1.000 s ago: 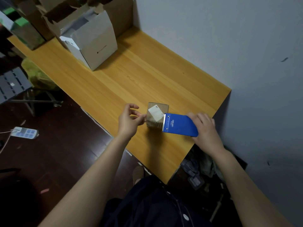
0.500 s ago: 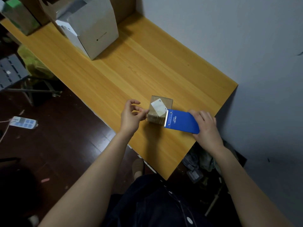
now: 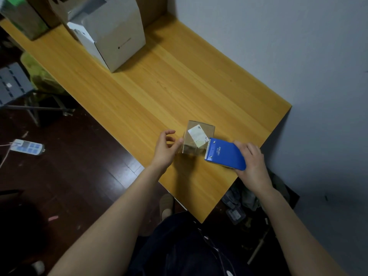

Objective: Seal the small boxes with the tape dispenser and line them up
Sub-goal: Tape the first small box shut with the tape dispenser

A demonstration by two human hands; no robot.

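1 small brown box (image 3: 199,136) with a white label on top sits on the wooden table (image 3: 179,86), near its front right corner. My right grip (image 3: 252,162) is wrapped round the blue tape dispenser (image 3: 226,154), whose toothed edge meets the box's top right edge. My left grip (image 3: 166,148) is loosely spread, thumb tip touching the box's left side; I cannot tell whether tape lies under it. I judge the step in hand to be cutting the strip. To do it well, I should brace the box from the left so it cannot slide, tilt the teeth into the tape, tear with 1 short twist, then smooth the end flat. A large white carton (image 3: 119,36) stands well apart at the table's far end.
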